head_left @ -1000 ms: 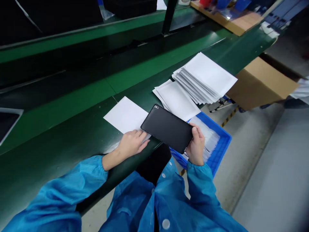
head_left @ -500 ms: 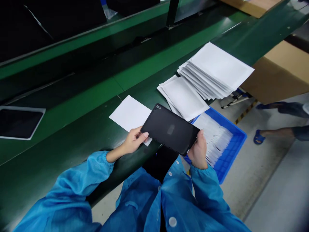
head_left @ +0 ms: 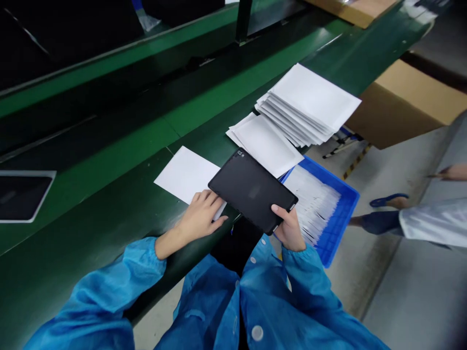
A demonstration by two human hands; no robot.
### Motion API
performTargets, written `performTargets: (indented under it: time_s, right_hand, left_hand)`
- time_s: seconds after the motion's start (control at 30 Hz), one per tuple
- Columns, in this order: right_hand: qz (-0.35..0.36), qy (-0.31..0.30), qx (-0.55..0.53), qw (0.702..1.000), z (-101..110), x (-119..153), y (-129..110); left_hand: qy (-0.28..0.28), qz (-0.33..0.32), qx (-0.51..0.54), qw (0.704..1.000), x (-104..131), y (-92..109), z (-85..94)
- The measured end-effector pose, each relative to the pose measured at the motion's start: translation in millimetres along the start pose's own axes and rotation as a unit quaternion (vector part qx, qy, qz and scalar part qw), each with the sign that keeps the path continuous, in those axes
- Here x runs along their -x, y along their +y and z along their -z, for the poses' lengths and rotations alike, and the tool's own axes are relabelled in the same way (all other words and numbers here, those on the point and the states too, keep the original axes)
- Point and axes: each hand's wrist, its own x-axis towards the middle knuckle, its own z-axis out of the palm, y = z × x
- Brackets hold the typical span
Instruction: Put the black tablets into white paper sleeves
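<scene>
One tablet (head_left: 253,192) in the air, view from the head: it is left of the blue bin (head_left: 346,214), near its bench side. Right hand (head_left: 290,231), also left of the bin, has it by the bin-side end, thumb clamped on the upper face, the other fingers mostly hidden beneath. Probably held there so most of the back stays uncovered, the slab tipped within reach of both hands.

Left hand (head_left: 199,218), further left of the bin, lies over the white sheet (head_left: 188,172). Thumb apart from the fingers, fingers nearly side by side; tips at the tablet's edge, can't tell whether they press it or the paper. My guess: the palm-down pose steadies the sheet.

Dark back up, small camera mark at one corner. Marked end points away from the bin, towards the sheet; long axis runs aslant from there down towards the right hand.

White envelopes (head_left: 314,102) fanned past the bin's bench-side corner, likely staggered for easy picking; smaller pile (head_left: 268,143) closer to the bin. Another person (head_left: 434,221) on the bin's far side.
</scene>
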Motion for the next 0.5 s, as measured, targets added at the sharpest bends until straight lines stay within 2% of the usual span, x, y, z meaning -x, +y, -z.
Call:
performTargets:
  time_s: [0.1,0.27,0.4,0.5]
  right_hand:
    - [-0.006,-0.015,-0.003,1.000,0,-3,-1]
    - [-0.013,-0.040,-0.014,0.999,1,-1,-3]
    - [-0.021,-0.037,-0.017,0.999,0,2,-6]
    - [-0.024,-0.031,-0.014,0.999,0,2,-6]
  left_hand:
    - [-0.012,-0.015,-0.101,0.995,0,8,2.7]
    - [0.002,-0.030,-0.152,0.988,5,13,6.7]
    - [0.024,-0.027,-0.101,0.994,4,6,5.7]
    - [0.017,0.043,-0.017,0.999,-2,1,8.2]
